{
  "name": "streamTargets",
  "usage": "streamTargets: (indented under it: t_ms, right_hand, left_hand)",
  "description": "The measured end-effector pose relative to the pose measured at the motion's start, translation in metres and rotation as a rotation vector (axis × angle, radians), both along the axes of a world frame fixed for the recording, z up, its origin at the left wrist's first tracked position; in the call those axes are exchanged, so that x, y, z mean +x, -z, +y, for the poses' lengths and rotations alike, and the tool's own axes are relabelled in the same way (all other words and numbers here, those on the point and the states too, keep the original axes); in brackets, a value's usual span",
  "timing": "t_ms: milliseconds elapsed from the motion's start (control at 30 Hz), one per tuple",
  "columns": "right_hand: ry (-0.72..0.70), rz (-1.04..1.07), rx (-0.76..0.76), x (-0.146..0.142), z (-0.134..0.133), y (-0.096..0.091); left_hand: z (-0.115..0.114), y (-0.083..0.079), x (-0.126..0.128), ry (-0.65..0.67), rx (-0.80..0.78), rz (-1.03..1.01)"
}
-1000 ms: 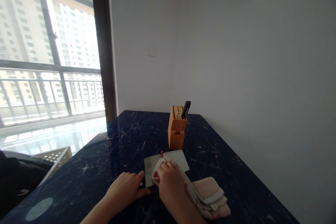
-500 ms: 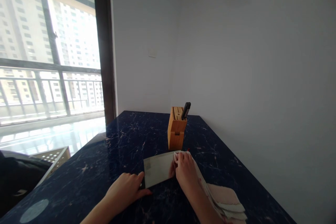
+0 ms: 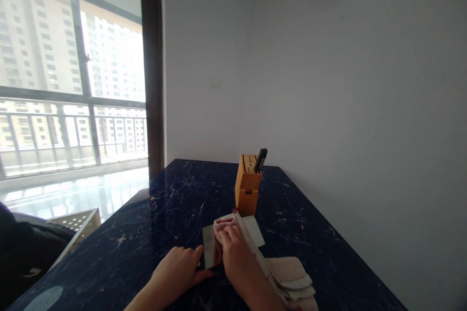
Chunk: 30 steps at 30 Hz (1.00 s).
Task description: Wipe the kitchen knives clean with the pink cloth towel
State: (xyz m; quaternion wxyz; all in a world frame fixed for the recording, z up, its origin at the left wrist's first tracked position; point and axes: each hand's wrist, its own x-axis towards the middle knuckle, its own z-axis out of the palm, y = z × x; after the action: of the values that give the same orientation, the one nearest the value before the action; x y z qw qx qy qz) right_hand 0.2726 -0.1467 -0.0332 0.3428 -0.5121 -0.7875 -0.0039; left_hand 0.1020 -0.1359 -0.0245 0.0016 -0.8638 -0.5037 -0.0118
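Observation:
My left hand [image 3: 181, 267] is closed round the dark handle of a cleaver, most of which it hides. The broad, shiny cleaver blade [image 3: 257, 231] points right, just above the dark tabletop. Across the blade's middle lies a pale pink towel [image 3: 286, 272], with its loose end trailing toward me on the right. My right hand [image 3: 233, 255] grips the bunched towel and presses it against the blade nearer the handle. Just behind the blade stands a wooden knife block [image 3: 247, 189], with black-handled scissors or a knife [image 3: 260, 159] in its right side.
The table [image 3: 189, 189] is dark blue with a marbled pattern and meets a grey wall behind. To the left are a perforated light box or chair edge [image 3: 78, 226], dark cloth [image 3: 29, 243], and tall windows. A round pale mark [image 3: 44, 299] is at the table's near left.
My right hand has slid the towel left along the blade, from near its far end toward the handle. The left hand keeps its hold, and the view has shifted slightly.

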Motion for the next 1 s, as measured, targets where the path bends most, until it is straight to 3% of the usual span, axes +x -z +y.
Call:
streamTargets:
  t_ms: [133,267,367,467,600,733,900,1000]
  right_hand:
    - [0.108,0.024,0.033,0.005,0.01,0.007]
    - [0.259,0.056,0.037,0.039,0.026,0.017]
    - [0.276,0.101,0.03,0.064,0.033,0.019]
    - [0.268,0.134,0.031,0.071,0.034,0.018]
    - [0.155,0.14,0.011,0.044,0.022,0.01]
    - [-0.172,0.075,-0.015,0.006,-0.008,-0.01]
    - [-0.196,-0.137,0.063,-0.016,-0.03,-0.03]
    - [-0.258,-0.323,0.145,-0.019,-0.028,-0.028]
  left_hand:
    - [0.002,0.0,-0.004,0.003,-0.005,-0.055]
    - [0.008,-0.004,-0.02,0.011,-0.054,-0.134]
    - [0.015,-0.013,-0.04,-0.041,-0.079,-0.203]
    - [0.022,-0.026,-0.057,-0.081,-0.181,-0.443]
    - [0.031,-0.028,-0.058,-0.152,-0.361,-0.859]
    - [0.041,-0.012,-0.039,-0.16,-0.461,-1.253]
    - [0.034,-0.006,-0.017,-0.236,-0.445,-1.492]
    - [0.02,-0.015,-0.011,-0.218,-0.615,-1.629]
